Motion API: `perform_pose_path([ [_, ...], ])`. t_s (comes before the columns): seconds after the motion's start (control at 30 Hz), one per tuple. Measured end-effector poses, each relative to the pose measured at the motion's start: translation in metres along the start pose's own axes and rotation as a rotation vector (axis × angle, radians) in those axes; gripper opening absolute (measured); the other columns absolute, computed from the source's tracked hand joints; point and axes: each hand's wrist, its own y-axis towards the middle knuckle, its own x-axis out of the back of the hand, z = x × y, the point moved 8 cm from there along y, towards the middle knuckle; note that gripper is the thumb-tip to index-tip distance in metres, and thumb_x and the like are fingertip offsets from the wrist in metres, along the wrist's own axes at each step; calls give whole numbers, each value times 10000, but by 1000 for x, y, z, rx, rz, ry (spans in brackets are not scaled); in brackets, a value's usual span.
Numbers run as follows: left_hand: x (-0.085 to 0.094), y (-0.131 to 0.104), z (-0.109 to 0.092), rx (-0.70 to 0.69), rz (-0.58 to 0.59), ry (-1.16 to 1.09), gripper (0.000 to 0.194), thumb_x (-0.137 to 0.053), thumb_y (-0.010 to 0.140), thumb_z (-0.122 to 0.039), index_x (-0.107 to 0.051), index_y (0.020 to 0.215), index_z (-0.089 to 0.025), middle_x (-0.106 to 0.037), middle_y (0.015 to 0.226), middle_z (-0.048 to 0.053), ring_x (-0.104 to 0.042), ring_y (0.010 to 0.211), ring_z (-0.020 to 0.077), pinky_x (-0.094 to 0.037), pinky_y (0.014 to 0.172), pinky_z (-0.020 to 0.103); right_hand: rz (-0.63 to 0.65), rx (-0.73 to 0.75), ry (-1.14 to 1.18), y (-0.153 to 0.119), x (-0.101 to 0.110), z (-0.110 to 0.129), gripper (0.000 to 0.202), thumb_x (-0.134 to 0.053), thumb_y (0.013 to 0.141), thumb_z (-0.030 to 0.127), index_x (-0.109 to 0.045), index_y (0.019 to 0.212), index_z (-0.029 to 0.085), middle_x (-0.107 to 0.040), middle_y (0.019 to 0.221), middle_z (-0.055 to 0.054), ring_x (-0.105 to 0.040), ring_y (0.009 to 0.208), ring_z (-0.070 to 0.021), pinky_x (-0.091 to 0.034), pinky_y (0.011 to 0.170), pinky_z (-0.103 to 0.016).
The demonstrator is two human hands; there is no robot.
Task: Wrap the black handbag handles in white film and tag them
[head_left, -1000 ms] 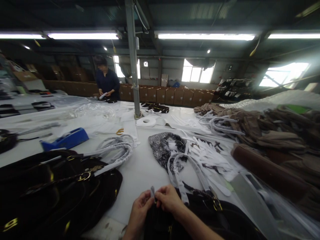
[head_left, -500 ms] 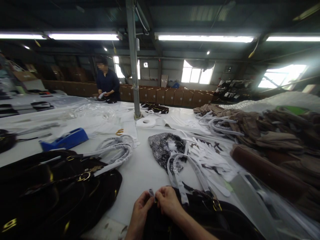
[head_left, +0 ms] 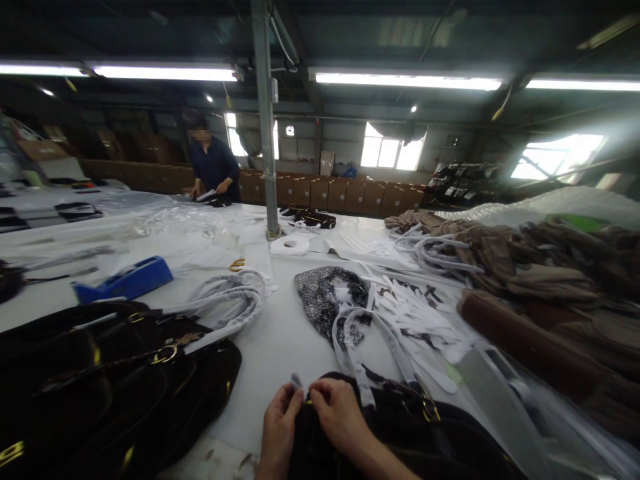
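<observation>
Far left, dark bag [head_left: 115,373], spread on the white surface [head_left: 265,360]; yellow metal fittings, slack folds. Beyond it, blue tape dispenser [head_left: 125,280]. Next, wrapped handles [head_left: 250,308] in pale grey covering, looped beside the dispenser. Near centre, left hand [head_left: 277,423]: grip closed, thumb and forefinger pinching a small grey strip [head_left: 296,381], raised clear of the surface; judged very light and pliable, best taken near its end with fingertips only. Farther off, mottled black-and-white cloth [head_left: 313,297], lying crumpled. Then right hand [head_left: 340,410]: grip drawn in, thumb and forefinger close together by a yellow fitting [head_left: 309,401] at the edge of the nearer bag; contents between the tips impossible to tell. Beneath and to the right of both hands, nearer bag [head_left: 420,440], dark, on the surface; judged soft-bodied, moderately heavy when lifted whole, apt to sag and fold; best steadied at its edge, close to the fitting, with lighter pressure on metal. Above it, covered straps [head_left: 367,393], standing in a loose loop; likely springy, wrapping liable to slide. On its upper side, gold-coloured clasp [head_left: 430,408]; hard, small, possibly slippery. Far right, heap of brown bags [head_left: 550,283], loosely piled, likely limp
</observation>
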Motion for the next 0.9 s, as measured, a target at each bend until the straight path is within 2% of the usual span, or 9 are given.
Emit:
perform_pose_path([
  [0.1,-3,-4,-8,-46,9,34,335,-753,625,-428,-639,788,-158,-686,766,20,-623,782,195,-471,736,248,56,-6,-17,3,-9,0,249,-489,812,176,-710,701,156,-654,632,-13,-554,604,-132,-357,566,-221],
  [0.2,-8,-8,-14,-66,59,102,325,-712,683,-421,-620,873,-174,-683,803,21,-621,799,193,-474,745,253,127,-29,19,12,-16,-8,232,-520,800,213,-702,676,142,-583,545,18,-493,534,-103,-320,507,-203],
  [0.4,-6,-8,-18,-103,55,336,692,-636,743,-464,-372,1314,-176,-583,661,-51,-560,624,141,-456,641,243,151,-96,49,22,-21,-30,164,-575,732,196,-623,590,128,-474,474,50,-429,460,-81,-263,436,-190],
  [0.47,-3,-5,-19,-110,42,428,678,-638,726,-480,-450,1288,-149,-588,703,-26,-566,650,152,-464,658,260,169,-115,75,21,-24,-33,187,-534,748,176,-600,578,135,-455,458,54,-429,427,-77,-265,416,-185],
  [0.53,-2,-2,-21,-113,43,503,581,-656,694,-496,-602,1148,-138,-617,761,13,-587,711,177,-476,691,278,187,-137,104,20,-26,-35,199,-507,759,168,-587,579,139,-433,440,61,-422,391,-75,-267,392,-181],
  [0.6,-5,-2,-24,-116,99,500,500,-660,693,-496,-670,1057,-155,-660,830,41,-613,796,203,-484,737,285,198,-158,131,19,-28,-37,188,-493,771,172,-591,613,143,-434,441,66,-424,371,-76,-277,375,-176],
  [0.7,-11,-5,-20,-39,184,400,434,-669,702,-486,-705,997,-171,-717,895,52,-640,881,232,-494,775,282,184,-185,145,18,-28,-40,167,-504,781,191,-592,647,146,-446,455,68,-425,369,-74,-286,370,-173],
  [0.8,-5,-7,-12,58,107,330,428,-709,662,-486,-725,929,-152,-745,839,54,-664,837,249,-514,729,278,154,-213,136,18,-28,-42,182,-520,793,216,-577,634,147,-436,440,70,-417,357,-73,-286,367,-175],
  [0.9,-4,-9,-9,32,92,287,429,-686,697,-476,-710,983,-157,-749,895,56,-668,873,246,-521,763,277,133,-230,128,17,-27,-42,200,-502,809,210,-563,629,148,-426,423,71,-413,330,-73,-279,348,-172],
])
